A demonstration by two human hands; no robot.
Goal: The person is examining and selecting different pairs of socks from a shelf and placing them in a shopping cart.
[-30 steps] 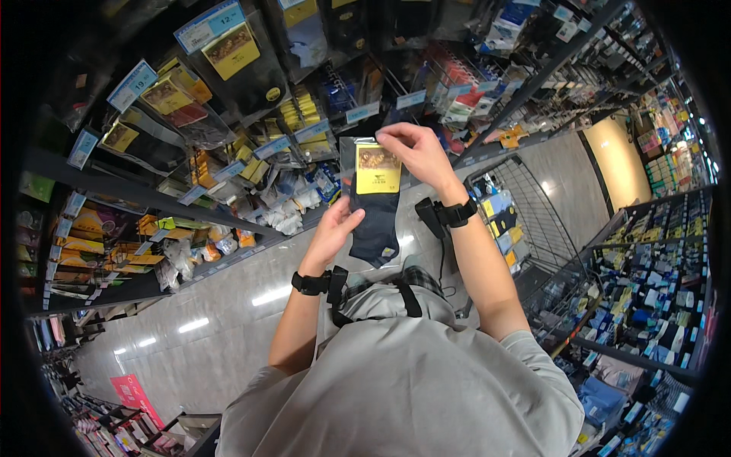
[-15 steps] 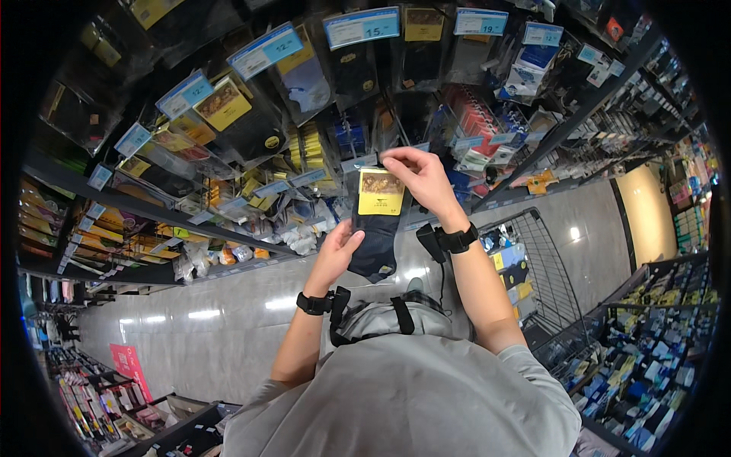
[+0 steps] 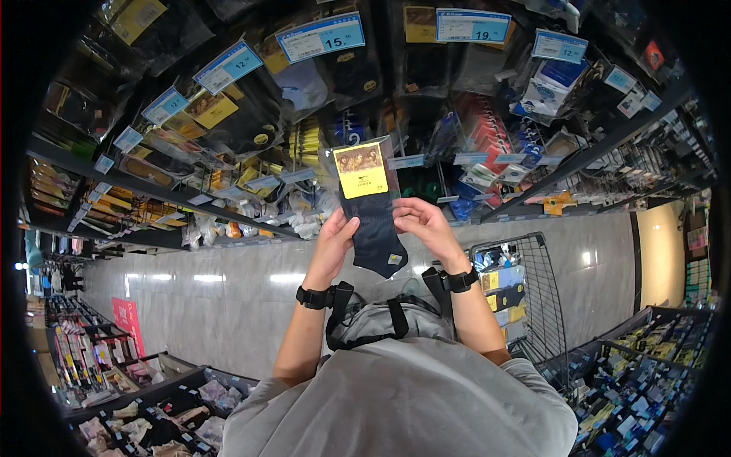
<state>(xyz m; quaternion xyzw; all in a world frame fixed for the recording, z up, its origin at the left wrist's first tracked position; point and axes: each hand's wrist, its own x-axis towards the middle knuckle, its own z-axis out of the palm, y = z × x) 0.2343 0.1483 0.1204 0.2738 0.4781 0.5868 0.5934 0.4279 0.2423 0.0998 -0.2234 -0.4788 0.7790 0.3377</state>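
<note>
Both hands grip a clear-wrapped pack of dark navy socks with a yellow card header (image 3: 371, 209), held up in front of the store shelf of hanging packaged goods (image 3: 251, 152): left hand (image 3: 332, 244) pinches its left edge, right hand (image 3: 425, 227) its right edge. Black wire shopping cart (image 3: 525, 297) stands to the person's right on the grey tiled floor (image 3: 213, 305). Cart contents look like more packs, hard to tell.

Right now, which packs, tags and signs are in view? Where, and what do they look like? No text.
Sock pack: dark navy socks, yellow card band, clear wrap, held up by left hand and right hand.
Shelf price tags: row along upper shelf edges, blue-and-white rectangles.
Hanging packs: upper left, dark with yellow cards.
Floor sign: lower left, red-pink panel.
Wire cart: right, holds small blue and yellow packs.
</note>
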